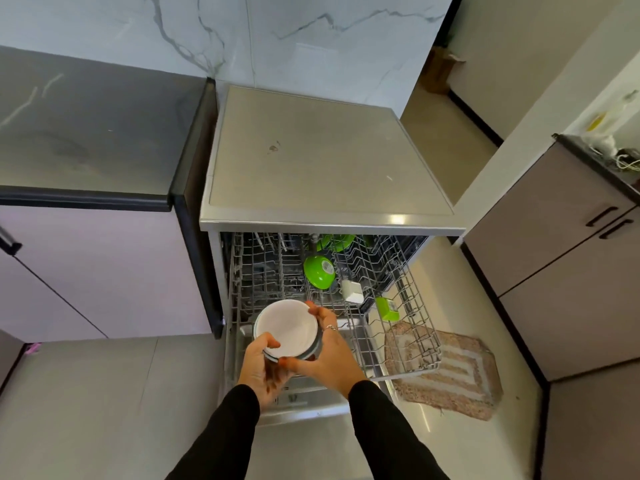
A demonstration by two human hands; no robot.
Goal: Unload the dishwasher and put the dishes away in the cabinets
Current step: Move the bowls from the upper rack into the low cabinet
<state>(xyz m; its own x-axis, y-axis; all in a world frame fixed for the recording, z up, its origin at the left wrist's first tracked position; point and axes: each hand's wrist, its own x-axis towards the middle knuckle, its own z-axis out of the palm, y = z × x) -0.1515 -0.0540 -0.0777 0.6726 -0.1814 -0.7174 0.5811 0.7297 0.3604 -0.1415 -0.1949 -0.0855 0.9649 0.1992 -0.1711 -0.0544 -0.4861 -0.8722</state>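
Head view: both hands are gripping a stack of white bowls [286,327] at lower centre, left hand [260,365] curling under its near rim, right hand [327,344] clasping its right side, mouth facing up. Above it, the lower rack [408,306] is holding a green bowl [319,271], a white cup [352,291] and a green cup [388,309].

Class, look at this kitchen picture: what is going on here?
A person stands over an open dishwasher, holding a small stack of white bowls in both hands, left hand beneath, right hand at the side. The pulled-out rack still holds a green bowl and other green dishes.
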